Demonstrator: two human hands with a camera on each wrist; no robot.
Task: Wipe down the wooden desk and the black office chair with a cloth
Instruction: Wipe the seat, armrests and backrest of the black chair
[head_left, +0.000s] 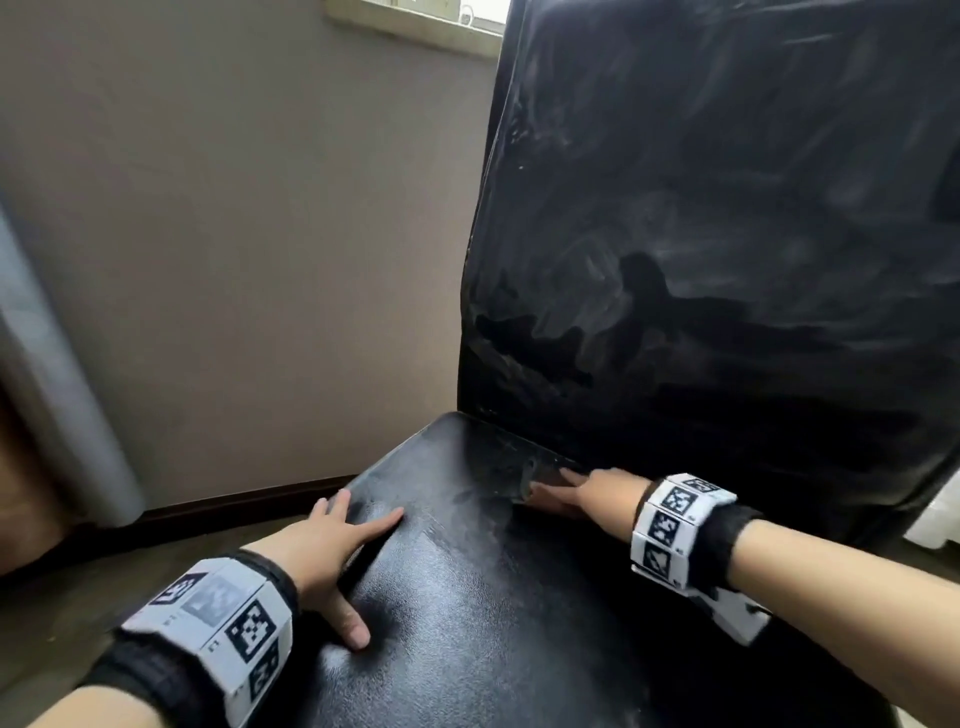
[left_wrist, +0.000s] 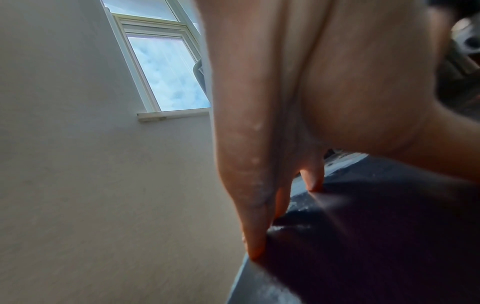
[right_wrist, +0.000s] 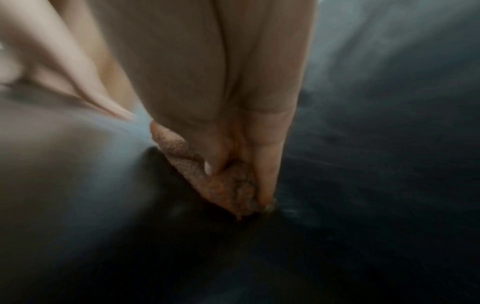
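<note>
- Head view: my left hand (head_left: 332, 545) lies flat on the black chair (head_left: 493, 597) seat's left edge, fingers straight and spread. My right hand (head_left: 582, 496) reaches to the seat's back edge under the backrest; the cloth (head_left: 525, 480) is mostly hidden under it. The leather is glossy, with a streaked grey haze.
- Left wrist: my fingertips (left_wrist: 255, 250) press the seat rim; the window (left_wrist: 166, 67) is cut off by my palm.
- Right wrist: blurred. My straight fingers (right_wrist: 267, 164) press the fuzzy, bunched brownish cloth (right_wrist: 228, 191) down.

cloth (right_wrist: 228, 185) blurred, mostly under fingers (right_wrist: 270, 160)
</note>
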